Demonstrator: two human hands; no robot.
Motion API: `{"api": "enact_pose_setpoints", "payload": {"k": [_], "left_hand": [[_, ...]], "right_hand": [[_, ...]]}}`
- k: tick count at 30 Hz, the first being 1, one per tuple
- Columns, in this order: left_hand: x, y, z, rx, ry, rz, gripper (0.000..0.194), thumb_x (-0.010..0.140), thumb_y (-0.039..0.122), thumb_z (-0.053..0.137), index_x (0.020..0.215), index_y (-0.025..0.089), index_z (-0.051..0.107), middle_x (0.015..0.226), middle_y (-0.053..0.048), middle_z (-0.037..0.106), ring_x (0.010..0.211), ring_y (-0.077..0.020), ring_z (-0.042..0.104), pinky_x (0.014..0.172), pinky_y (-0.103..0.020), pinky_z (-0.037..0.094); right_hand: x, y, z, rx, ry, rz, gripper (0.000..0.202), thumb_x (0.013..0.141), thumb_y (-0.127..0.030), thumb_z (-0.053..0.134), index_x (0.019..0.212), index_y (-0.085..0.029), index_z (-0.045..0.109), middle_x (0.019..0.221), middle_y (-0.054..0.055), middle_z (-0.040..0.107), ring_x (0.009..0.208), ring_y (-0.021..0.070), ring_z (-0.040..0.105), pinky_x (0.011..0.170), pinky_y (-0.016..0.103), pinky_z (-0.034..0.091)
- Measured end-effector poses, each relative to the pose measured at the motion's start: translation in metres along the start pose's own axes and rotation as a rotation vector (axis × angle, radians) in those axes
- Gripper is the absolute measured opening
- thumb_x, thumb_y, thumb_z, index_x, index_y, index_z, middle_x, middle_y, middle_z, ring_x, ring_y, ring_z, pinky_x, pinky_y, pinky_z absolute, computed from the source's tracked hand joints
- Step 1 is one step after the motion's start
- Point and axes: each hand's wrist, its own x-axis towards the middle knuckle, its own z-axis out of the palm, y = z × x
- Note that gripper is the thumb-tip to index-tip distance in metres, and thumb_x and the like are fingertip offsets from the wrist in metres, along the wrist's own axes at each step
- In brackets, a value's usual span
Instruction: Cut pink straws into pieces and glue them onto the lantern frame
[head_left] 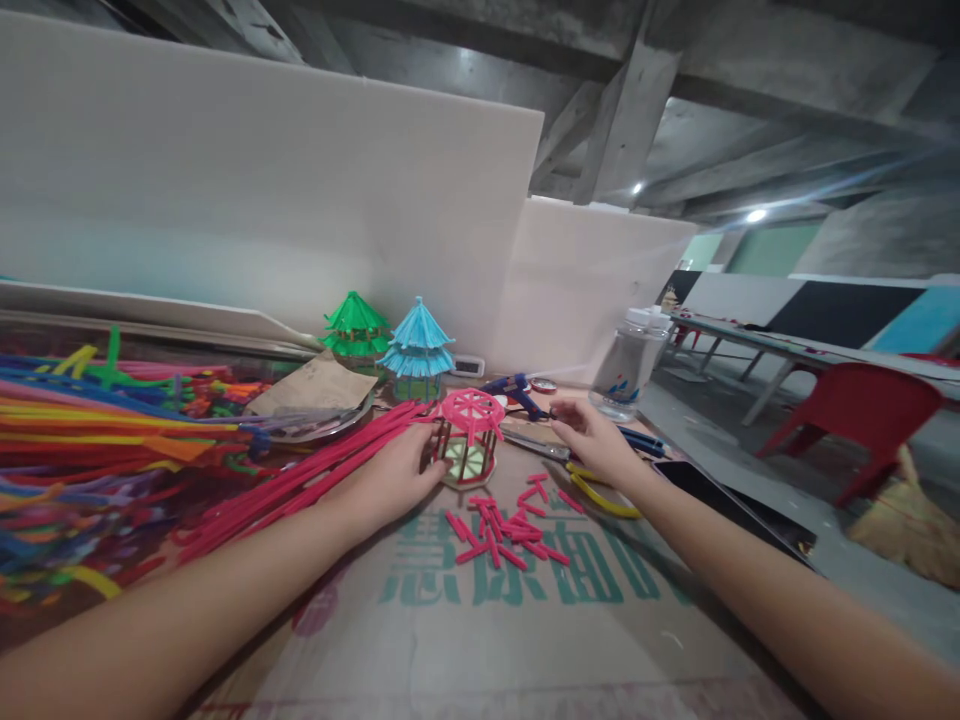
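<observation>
A small model pavilion point(466, 462) stands on the cardboard, with a pink spoked roof frame, brown posts and a pale green base. My left hand point(401, 475) grips its left side, the thumb low by the base and the other fingers partly hidden behind the posts. My right hand point(592, 437) hovers by the handle of a blue glue gun point(519, 392), fingers slightly curled and apart, with nothing visible in them. Short pink pipe-cleaner pieces point(506, 530) lie in a loose heap in front of the pavilion. Scissors with yellow handles point(600, 492) lie beneath my right hand.
Long pink pipe cleaners point(300, 475) and a multicoloured pile point(112, 440) cover the left. Behind stand a green pavilion point(355, 325) and a blue pavilion point(418, 345). A clear water jug point(628, 365) and a dark phone-like slab point(724, 505) are at the right.
</observation>
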Motion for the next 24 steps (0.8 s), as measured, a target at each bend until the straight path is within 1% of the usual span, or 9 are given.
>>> {"api": "enact_pose_setpoints", "payload": {"k": [4,6,8,10,13,15,17,21,24], "left_hand": [[0.000,0.001,-0.001,-0.016,0.001,0.025,0.030,0.087,0.024,0.059,0.116,0.017,0.062,0.113,-0.012,0.069,0.108,-0.0282,0.065,0.097,-0.044,0.051],[0.000,0.001,0.000,-0.026,0.014,0.028,0.030,0.087,0.024,0.059,0.116,0.017,0.062,0.114,-0.012,0.069,0.108,-0.0281,0.065,0.096,-0.043,0.051],[0.000,0.001,0.000,-0.029,0.017,0.021,0.029,0.088,0.026,0.059,0.115,0.017,0.063,0.114,-0.012,0.069,0.106,-0.0278,0.066,0.094,-0.043,0.052],[0.000,0.001,0.001,-0.023,0.017,0.010,0.029,0.088,0.027,0.059,0.114,0.016,0.062,0.112,-0.012,0.069,0.104,-0.0277,0.066,0.093,-0.042,0.052],[-0.001,0.001,0.000,-0.016,0.016,0.013,0.029,0.089,0.029,0.057,0.116,0.017,0.061,0.113,-0.011,0.069,0.107,-0.0276,0.066,0.094,-0.043,0.051],[-0.001,0.000,-0.001,-0.007,0.011,0.026,0.028,0.090,0.029,0.057,0.115,0.019,0.060,0.113,-0.010,0.069,0.108,-0.0274,0.066,0.095,-0.042,0.051],[-0.001,-0.002,-0.001,0.008,0.003,0.035,0.026,0.090,0.030,0.056,0.113,0.019,0.060,0.111,-0.010,0.069,0.106,-0.0273,0.066,0.093,-0.042,0.052],[0.000,-0.006,0.002,-0.010,-0.007,0.024,0.027,0.089,0.031,0.056,0.113,0.019,0.059,0.111,-0.010,0.069,0.104,-0.0275,0.067,0.091,-0.042,0.053],[0.001,-0.008,0.004,-0.023,-0.002,0.022,0.030,0.089,0.032,0.056,0.116,0.018,0.058,0.115,-0.012,0.068,0.107,-0.0284,0.067,0.095,-0.045,0.053]], "right_hand": [[0.019,0.005,0.003,-0.146,-0.114,0.086,0.049,0.089,-0.026,0.059,0.137,-0.017,0.055,0.138,0.015,0.062,0.120,0.0262,0.063,0.102,0.039,0.049],[0.034,0.007,0.008,-0.243,-0.150,0.145,0.059,0.087,-0.027,0.062,0.144,-0.015,0.050,0.142,0.017,0.059,0.125,0.0295,0.061,0.103,0.040,0.048],[0.051,0.011,0.014,-0.276,-0.156,0.171,0.064,0.084,-0.026,0.067,0.144,-0.013,0.050,0.142,0.019,0.059,0.127,0.0323,0.058,0.104,0.041,0.047],[0.068,0.015,0.020,-0.279,-0.168,0.182,0.061,0.082,-0.024,0.071,0.140,-0.013,0.054,0.139,0.017,0.063,0.124,0.0310,0.061,0.103,0.038,0.047],[0.087,0.020,0.030,-0.272,-0.198,0.227,0.044,0.084,-0.026,0.073,0.125,-0.012,0.065,0.122,0.014,0.072,0.110,0.0281,0.067,0.093,0.034,0.051],[0.094,0.021,0.037,-0.266,-0.214,0.268,0.036,0.085,-0.027,0.075,0.116,-0.011,0.068,0.113,0.012,0.074,0.104,0.0274,0.069,0.089,0.034,0.053],[0.097,0.021,0.046,-0.254,-0.228,0.314,0.033,0.089,-0.031,0.073,0.115,-0.012,0.067,0.112,0.010,0.072,0.100,0.0251,0.069,0.087,0.036,0.055],[0.095,0.024,0.057,-0.219,-0.264,0.393,0.033,0.098,-0.037,0.062,0.124,-0.016,0.062,0.122,0.009,0.065,0.102,0.0218,0.067,0.086,0.042,0.058],[0.092,0.025,0.058,-0.193,-0.255,0.405,0.029,0.096,-0.036,0.065,0.115,-0.014,0.065,0.111,0.007,0.069,0.093,0.0195,0.069,0.081,0.038,0.059]]}}
